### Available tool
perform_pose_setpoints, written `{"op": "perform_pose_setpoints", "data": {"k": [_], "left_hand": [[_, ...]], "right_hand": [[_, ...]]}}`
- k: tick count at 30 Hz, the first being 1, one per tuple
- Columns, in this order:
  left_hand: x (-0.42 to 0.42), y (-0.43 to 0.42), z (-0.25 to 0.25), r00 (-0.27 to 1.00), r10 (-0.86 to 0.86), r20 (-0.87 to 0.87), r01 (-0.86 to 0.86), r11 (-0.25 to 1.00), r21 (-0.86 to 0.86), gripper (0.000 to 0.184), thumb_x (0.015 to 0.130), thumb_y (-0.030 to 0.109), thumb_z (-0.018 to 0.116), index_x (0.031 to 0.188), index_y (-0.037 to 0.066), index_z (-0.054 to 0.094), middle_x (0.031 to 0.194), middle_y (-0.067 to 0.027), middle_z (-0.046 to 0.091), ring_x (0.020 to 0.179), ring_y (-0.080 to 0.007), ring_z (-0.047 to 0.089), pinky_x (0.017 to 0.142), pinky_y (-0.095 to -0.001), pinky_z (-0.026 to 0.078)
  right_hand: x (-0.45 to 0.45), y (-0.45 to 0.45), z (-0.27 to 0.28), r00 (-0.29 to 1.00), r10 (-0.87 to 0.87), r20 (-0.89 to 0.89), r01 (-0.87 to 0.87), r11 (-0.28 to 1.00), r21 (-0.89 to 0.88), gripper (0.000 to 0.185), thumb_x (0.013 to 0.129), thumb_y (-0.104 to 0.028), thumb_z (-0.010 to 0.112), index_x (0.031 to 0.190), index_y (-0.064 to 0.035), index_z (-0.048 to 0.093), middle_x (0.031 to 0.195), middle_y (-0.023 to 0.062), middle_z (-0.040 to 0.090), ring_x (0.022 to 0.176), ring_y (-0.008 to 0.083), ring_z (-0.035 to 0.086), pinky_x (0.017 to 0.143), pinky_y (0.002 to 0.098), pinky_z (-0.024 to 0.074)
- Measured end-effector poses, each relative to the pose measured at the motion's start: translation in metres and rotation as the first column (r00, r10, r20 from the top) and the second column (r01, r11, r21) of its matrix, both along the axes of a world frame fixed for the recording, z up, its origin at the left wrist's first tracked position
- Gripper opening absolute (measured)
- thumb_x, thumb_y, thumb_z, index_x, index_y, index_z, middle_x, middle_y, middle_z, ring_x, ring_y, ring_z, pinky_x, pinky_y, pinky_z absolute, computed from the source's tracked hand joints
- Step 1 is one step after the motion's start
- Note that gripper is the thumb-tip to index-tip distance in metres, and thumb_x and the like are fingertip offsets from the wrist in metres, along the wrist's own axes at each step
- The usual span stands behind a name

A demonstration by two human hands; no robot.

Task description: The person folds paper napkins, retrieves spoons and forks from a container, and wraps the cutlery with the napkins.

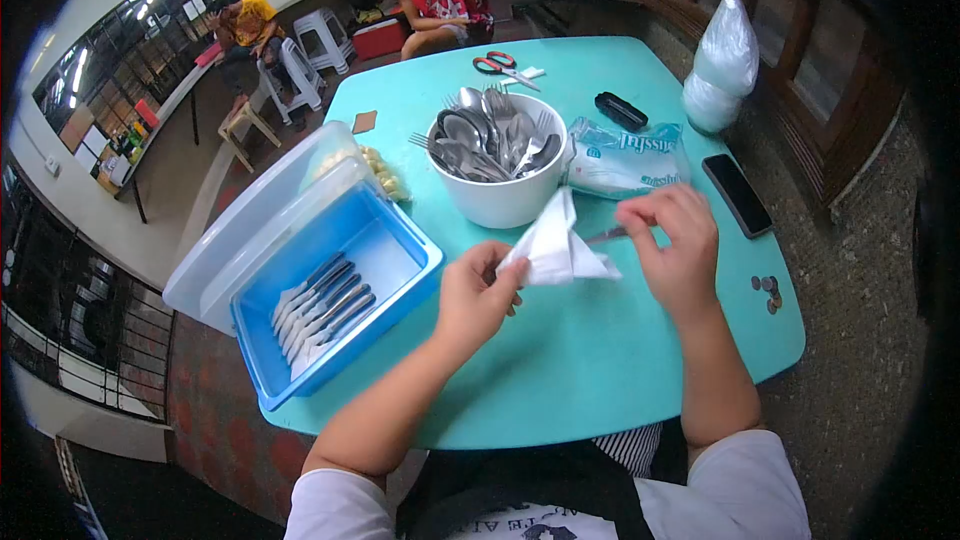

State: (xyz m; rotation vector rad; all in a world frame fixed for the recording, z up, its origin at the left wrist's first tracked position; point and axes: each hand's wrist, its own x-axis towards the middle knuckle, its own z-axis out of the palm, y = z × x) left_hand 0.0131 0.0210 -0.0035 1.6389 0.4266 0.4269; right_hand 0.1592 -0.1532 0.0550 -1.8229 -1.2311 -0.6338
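Observation:
My left hand [478, 292] pinches a white paper napkin [552, 248], partly folded with loose corners sticking out. My right hand [675, 248] grips a piece of metal cutlery [606, 236] at its right end; the rest lies behind or within the napkin, so its kind is hidden. Just beyond my hands stands a white tub [500, 202], heaped with loose forks and spoons [492, 135]. To the left, a blue plastic box [405, 260] holds a row of cutlery sets wrapped in white napkins [320, 312], their metal handles showing.
A pack of tissues [628, 158], a black case [621, 111], red-handled scissors [507, 68], a phone [738, 196], coins [768, 290] and a tall plastic-wrapped bundle [722, 65] are on the turquoise table [520, 370]. A clear lid [265, 225] leans beside the box. Two people sit beyond.

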Motion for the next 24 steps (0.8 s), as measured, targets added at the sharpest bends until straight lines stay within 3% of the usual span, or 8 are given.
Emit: {"op": "perform_pose_setpoints", "data": {"k": [2, 4, 7, 10, 13, 16, 19, 24], "left_hand": [[0.002, 0.001, -0.003, 0.991, 0.065, 0.117, -0.055, 0.994, -0.090, 0.020, 0.094, 0.018, 0.061, 0.094, -0.002, 0.057, 0.074, -0.0052, 0.059, 0.055, -0.0099, 0.056, 0.046, -0.0243, 0.047], [0.003, 0.001, -0.003, 0.972, 0.118, 0.205, -0.088, 0.985, -0.147, 0.021, 0.096, 0.019, 0.058, 0.096, 0.000, 0.050, 0.076, -0.0064, 0.057, 0.055, -0.0107, 0.055, 0.045, -0.0248, 0.048], [0.002, -0.007, -0.002, 0.941, 0.173, 0.289, -0.113, 0.971, -0.212, 0.020, 0.097, 0.018, 0.056, 0.095, 0.000, 0.047, 0.079, -0.0068, 0.057, 0.056, -0.0105, 0.055, 0.045, -0.0241, 0.048], [0.000, -0.014, -0.004, 0.939, 0.131, 0.317, -0.054, 0.969, -0.240, 0.018, 0.098, 0.017, 0.054, 0.095, 0.001, 0.045, 0.082, -0.0063, 0.057, 0.057, -0.0098, 0.055, 0.046, -0.0233, 0.046], [0.003, -0.028, -0.005, 0.933, 0.126, 0.336, -0.033, 0.962, -0.270, 0.016, 0.099, 0.015, 0.053, 0.093, 0.004, 0.044, 0.079, -0.0053, 0.056, 0.057, -0.0096, 0.055, 0.047, -0.0246, 0.048], [0.007, -0.037, -0.020, 0.933, 0.133, 0.334, -0.034, 0.958, -0.286, 0.015, 0.099, 0.016, 0.052, 0.095, 0.004, 0.043, 0.083, -0.0065, 0.057, 0.058, -0.0099, 0.055, 0.047, -0.0248, 0.049], [0.009, -0.034, -0.025, 0.921, 0.082, 0.380, -0.024, 0.988, -0.154, 0.016, 0.100, 0.016, 0.051, 0.096, 0.004, 0.042, 0.086, -0.0072, 0.056, 0.058, -0.0102, 0.055, 0.047, -0.0257, 0.051], [0.010, -0.027, -0.018, 0.948, 0.124, 0.293, -0.074, 0.982, -0.175, 0.017, 0.099, 0.016, 0.050, 0.098, 0.001, 0.041, 0.085, -0.0060, 0.051, 0.068, -0.0100, 0.053, 0.049, -0.0253, 0.051]], "right_hand": [[-0.022, -0.002, 0.000, 0.931, 0.227, -0.287, -0.219, 0.974, 0.059, 0.013, 0.080, -0.015, 0.072, 0.075, -0.0045, 0.067, 0.070, 0.0080, 0.062, 0.060, 0.0213, 0.057, 0.058, 0.0342, 0.0438], [-0.034, 0.005, -0.020, 0.789, 0.366, -0.493, -0.495, 0.855, -0.157, 0.020, 0.085, -0.020, 0.069, 0.073, -0.0034, 0.068, 0.066, 0.0074, 0.059, 0.056, 0.0167, 0.054, 0.055, 0.0323, 0.0431], [-0.051, 0.022, -0.042, 0.507, 0.114, -0.854, -0.622, 0.734, -0.272, 0.029, 0.093, -0.031, 0.062, 0.083, -0.0056, 0.069, 0.072, 0.0033, 0.059, 0.064, 0.0115, 0.054, 0.059, 0.0295, 0.0442], [-0.052, 0.039, -0.068, 0.098, 0.288, -0.952, -0.593, 0.785, 0.177, 0.038, 0.098, -0.044, 0.051, 0.101, -0.0099, 0.067, 0.088, -0.0005, 0.061, 0.077, 0.0086, 0.053, 0.066, 0.0280, 0.0446], [-0.063, 0.049, -0.076, -0.268, 0.353, -0.897, -0.350, 0.831, 0.432, 0.042, 0.099, -0.048, 0.045, 0.119, -0.0139, 0.060, 0.103, -0.0033, 0.060, 0.088, 0.0079, 0.051, 0.074, 0.0271, 0.0447], [-0.068, 0.051, -0.065, -0.293, 0.468, -0.834, -0.253, 0.803, 0.539, 0.049, 0.100, -0.044, 0.044, 0.135, -0.0094, 0.045, 0.118, 0.0024, 0.057, 0.104, 0.0127, 0.055, 0.085, 0.0326, 0.0463], [-0.055, 0.051, -0.078, -0.334, 0.469, -0.818, -0.288, 0.775, 0.562, 0.044, 0.101, -0.041, 0.045, 0.132, -0.0102, 0.048, 0.117, 0.0041, 0.058, 0.105, 0.0151, 0.057, 0.085, 0.0349, 0.0476], [-0.035, 0.054, -0.093, -0.154, 0.485, -0.861, -0.175, 0.844, 0.507, 0.041, 0.098, -0.041, 0.052, 0.116, -0.0055, 0.060, 0.109, 0.0048, 0.064, 0.100, 0.0165, 0.061, 0.078, 0.0333, 0.0505]]}}
